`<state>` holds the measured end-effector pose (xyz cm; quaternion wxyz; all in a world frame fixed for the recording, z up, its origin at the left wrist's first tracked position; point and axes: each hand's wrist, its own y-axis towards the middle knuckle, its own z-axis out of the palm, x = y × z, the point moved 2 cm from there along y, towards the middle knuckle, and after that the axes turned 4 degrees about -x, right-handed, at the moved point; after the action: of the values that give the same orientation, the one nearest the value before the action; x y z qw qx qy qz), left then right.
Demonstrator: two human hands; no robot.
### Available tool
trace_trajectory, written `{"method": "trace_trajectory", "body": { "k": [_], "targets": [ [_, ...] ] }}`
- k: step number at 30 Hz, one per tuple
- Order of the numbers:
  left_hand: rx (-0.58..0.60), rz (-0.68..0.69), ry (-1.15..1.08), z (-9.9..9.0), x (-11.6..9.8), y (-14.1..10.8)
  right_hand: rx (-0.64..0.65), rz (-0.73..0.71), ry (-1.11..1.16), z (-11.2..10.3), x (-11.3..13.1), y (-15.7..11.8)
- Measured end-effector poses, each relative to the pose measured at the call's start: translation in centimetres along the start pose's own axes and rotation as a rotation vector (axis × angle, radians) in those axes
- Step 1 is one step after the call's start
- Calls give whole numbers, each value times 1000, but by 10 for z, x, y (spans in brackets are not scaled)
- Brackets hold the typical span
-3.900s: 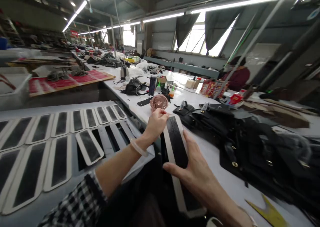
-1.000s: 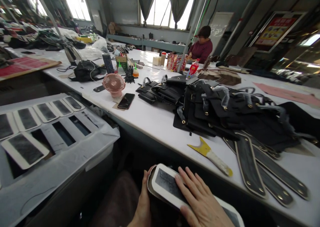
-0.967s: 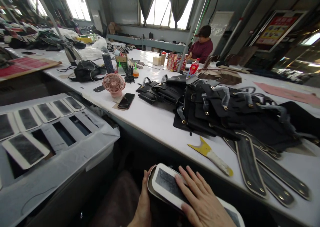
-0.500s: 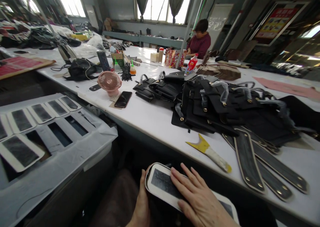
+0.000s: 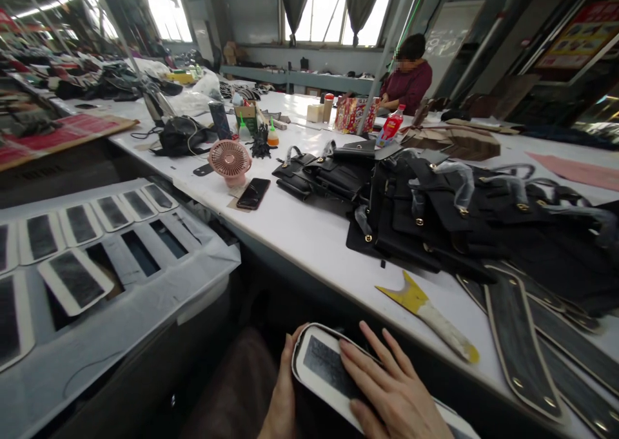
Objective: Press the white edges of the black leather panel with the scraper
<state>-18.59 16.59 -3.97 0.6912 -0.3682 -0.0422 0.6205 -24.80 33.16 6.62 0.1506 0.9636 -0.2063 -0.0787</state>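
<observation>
A long piece with rounded corners, a cream border and a dark centre (image 5: 322,360), lies over a dark body at the bottom of the view. My left hand (image 5: 284,387) grips the left end of this piece, thumb up along its side, the other fingers mostly hidden. Across its top rests my right hand (image 5: 394,384), palm down with fingers stretched out and a little apart. Similar cream-edged panels (image 5: 80,223) are laid out on the grey covered surface at the left.
On the white table (image 5: 300,239) are a yellow-ended tool (image 5: 425,313), a phone (image 5: 254,194), a pink fan (image 5: 231,162), black bags (image 5: 396,213) and dark straps (image 5: 520,336). A person (image 5: 411,78) sits at the far side.
The view has turned a little to the left, so the table's things appear further right. Both hands keep nearly the same hold on the piece.
</observation>
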Motion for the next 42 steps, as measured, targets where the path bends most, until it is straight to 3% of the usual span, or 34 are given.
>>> {"method": "trace_trajectory", "body": {
  "k": [6,13,21,28,31,37,42],
  "targets": [
    [17,56,19,-4,-3,-2,-47,108,120,14,2,15],
    [96,32,-51,6,-5,-5,-19,29,23,18,4,24],
    [139,33,37,-9,-6,-2,-67,-47,87,16,14,32],
    [207,-80,-5,-5,-16,-2,43,66,196,17,13,32],
    [172,-82,42,-10,-19,-2,73,103,221,19,14,31],
    [153,-81,102,-20,-24,-1,62,180,334,20,17,30],
    [188,-148,147,-16,-32,-3,70,196,347,21,19,27]
  ]
}}
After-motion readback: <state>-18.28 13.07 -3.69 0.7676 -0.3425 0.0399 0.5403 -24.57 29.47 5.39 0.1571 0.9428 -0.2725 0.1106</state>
